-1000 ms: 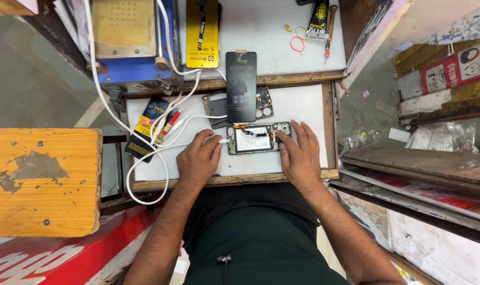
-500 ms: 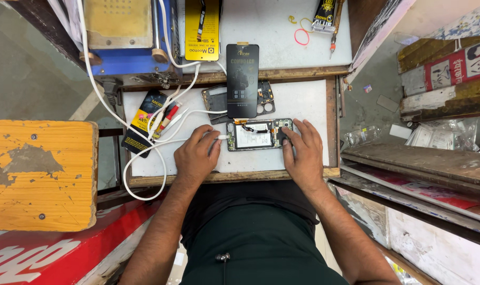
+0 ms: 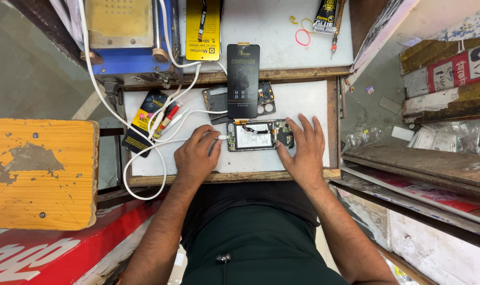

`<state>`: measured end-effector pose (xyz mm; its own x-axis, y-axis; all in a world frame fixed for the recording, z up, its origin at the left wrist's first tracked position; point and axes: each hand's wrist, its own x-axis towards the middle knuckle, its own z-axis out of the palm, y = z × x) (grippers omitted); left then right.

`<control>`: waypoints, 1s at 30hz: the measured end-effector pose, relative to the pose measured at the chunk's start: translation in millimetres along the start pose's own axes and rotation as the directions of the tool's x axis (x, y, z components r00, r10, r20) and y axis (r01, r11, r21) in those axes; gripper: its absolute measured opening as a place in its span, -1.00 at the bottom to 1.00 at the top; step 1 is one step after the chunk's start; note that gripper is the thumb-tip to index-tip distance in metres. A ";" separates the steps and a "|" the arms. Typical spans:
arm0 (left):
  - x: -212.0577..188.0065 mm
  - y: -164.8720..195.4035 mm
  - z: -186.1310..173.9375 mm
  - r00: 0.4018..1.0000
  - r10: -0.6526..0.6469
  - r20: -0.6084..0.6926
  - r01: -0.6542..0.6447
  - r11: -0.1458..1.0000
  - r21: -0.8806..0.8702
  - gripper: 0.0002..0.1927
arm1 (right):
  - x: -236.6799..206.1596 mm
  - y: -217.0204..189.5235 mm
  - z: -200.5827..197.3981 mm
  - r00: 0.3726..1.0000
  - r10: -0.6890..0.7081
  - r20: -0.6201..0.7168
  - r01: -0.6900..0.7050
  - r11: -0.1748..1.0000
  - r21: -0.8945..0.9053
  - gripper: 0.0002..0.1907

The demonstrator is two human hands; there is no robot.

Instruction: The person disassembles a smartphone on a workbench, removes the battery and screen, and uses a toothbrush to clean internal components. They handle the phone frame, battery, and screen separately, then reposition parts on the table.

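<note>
An opened phone body with its circuit board and white battery showing lies flat on the white work tray. My left hand pinches the plug of a white cable at the phone's left end. My right hand lies flat with spread fingers, holding down the phone's right end. A black screen panel stands just beyond the phone, joined to it by a thin flex strip. Under the panel lies a dark back cover with camera holes.
A blue and brass machine and a yellow card pack sit on the far shelf, with a glue tube and a red rubber band. A worn orange stool stands left. Wooden boards stack right.
My left hand has slid right, bringing the cable plug up to the phone's left end. My right hand stays pressed on the phone's right end, fingers spread a little wider.
</note>
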<state>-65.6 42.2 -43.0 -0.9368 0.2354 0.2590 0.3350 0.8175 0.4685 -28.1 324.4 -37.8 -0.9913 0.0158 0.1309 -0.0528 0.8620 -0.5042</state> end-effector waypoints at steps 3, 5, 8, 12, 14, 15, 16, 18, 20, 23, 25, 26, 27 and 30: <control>0.0 -0.4 -0.7 1.000 0.009 -0.004 -0.009 1.000 0.003 -0.80 | 1.6 1.1 0.0 1.000 0.022 0.017 -0.021 1.000 -0.017 -0.30; 0.4 -0.2 -1.1 1.000 0.005 -0.002 -0.005 1.000 0.000 -0.79 | 3.0 1.6 -0.6 0.999 0.033 0.044 -0.032 0.999 -0.020 -0.27; 1.3 0.4 -1.6 1.000 0.008 -0.003 -0.008 1.000 -0.008 -0.79 | 4.9 3.0 -1.3 0.995 0.052 0.086 -0.052 0.999 -0.008 -0.23; 1.4 0.3 -1.6 1.000 -0.001 0.008 0.001 1.000 -0.015 -0.79 | 4.9 4.2 1.3 0.995 0.046 0.093 -0.045 0.999 -0.011 -0.22; 1.3 0.3 -1.3 1.000 -0.001 0.020 0.002 1.000 -0.011 -0.79 | 3.8 4.8 2.4 0.995 0.053 0.087 -0.052 0.999 -0.008 -0.22; 1.3 0.2 -1.2 1.000 -0.002 0.024 0.003 1.000 -0.008 -0.79 | 3.8 5.2 2.9 0.995 0.054 0.083 -0.054 0.999 -0.005 -0.22; 1.2 0.1 -1.1 1.000 -0.003 0.024 0.004 1.000 -0.008 -0.79 | 3.6 5.5 3.2 0.995 0.053 0.090 -0.052 0.999 -0.012 -0.22; 1.1 -0.1 -1.0 1.000 -0.005 0.024 0.005 1.000 -0.007 -0.79 | 3.5 6.0 3.3 0.993 0.052 0.103 -0.049 0.998 -0.025 -0.23; 1.1 -0.4 -0.9 1.000 0.017 0.002 -0.017 1.000 -0.001 -0.79 | 4.2 6.4 3.0 0.993 0.046 0.108 -0.044 0.999 -0.020 -0.22; 1.0 -1.1 -0.4 1.000 0.011 0.017 -0.011 1.000 -0.002 -0.79 | 4.8 6.2 2.6 0.993 0.046 0.109 -0.045 0.999 -0.014 -0.21; 0.6 -1.4 -0.1 1.000 0.001 0.029 -0.001 1.000 -0.007 -0.78 | 5.2 5.5 2.3 0.993 0.045 0.111 -0.044 0.999 -0.015 -0.21; 0.3 -1.7 0.1 1.000 0.002 0.026 -0.002 1.000 -0.009 -0.78 | 5.6 5.1 2.2 0.993 0.042 0.111 -0.041 0.999 -0.017 -0.21; 0.3 -1.8 0.1 1.000 0.004 0.024 -0.003 1.000 -0.011 -0.78 | 6.0 4.6 2.0 0.993 0.040 0.112 -0.038 0.999 -0.018 -0.22; 0.5 -1.9 0.2 1.000 0.009 0.024 -0.009 1.000 -0.002 -0.78 | 7.3 3.5 1.2 0.990 0.045 0.131 -0.045 0.999 -0.001 -0.22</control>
<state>-66.7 40.8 -43.9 -0.9357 0.2557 0.2429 0.3440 0.8140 0.4681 -35.6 326.9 -39.7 -0.9999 -0.0117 -0.0046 -0.0078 0.8607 -0.5091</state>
